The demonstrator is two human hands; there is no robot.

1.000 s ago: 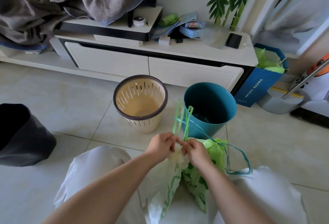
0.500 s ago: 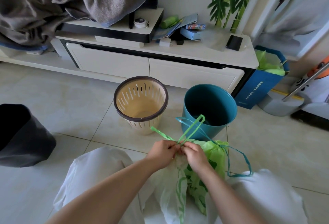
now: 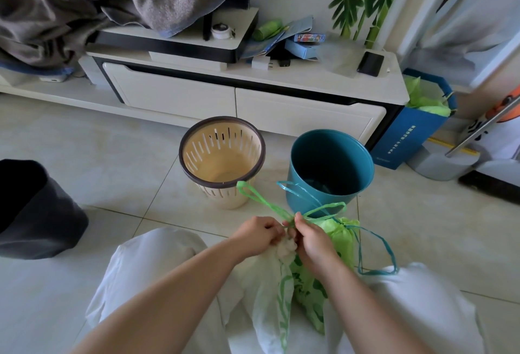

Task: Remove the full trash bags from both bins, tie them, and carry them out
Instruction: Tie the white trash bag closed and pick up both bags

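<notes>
White bag (image 3: 271,291): on the floor between the knees, neck bunched under both hands; green bag (image 3: 336,244) touching its right side
Ties (image 3: 260,201): green loops splay out from the knot point
Left hand (image 3: 257,237): fingers clenched on the neck
Right hand (image 3: 311,241): fingertips pinching the ties at the crossing
Advice: pull both loops evenly, snug against the neck; keep the teal cord (image 3: 377,252) clear
Bins: beige (image 3: 222,156) and teal (image 3: 330,168), bags out
</notes>
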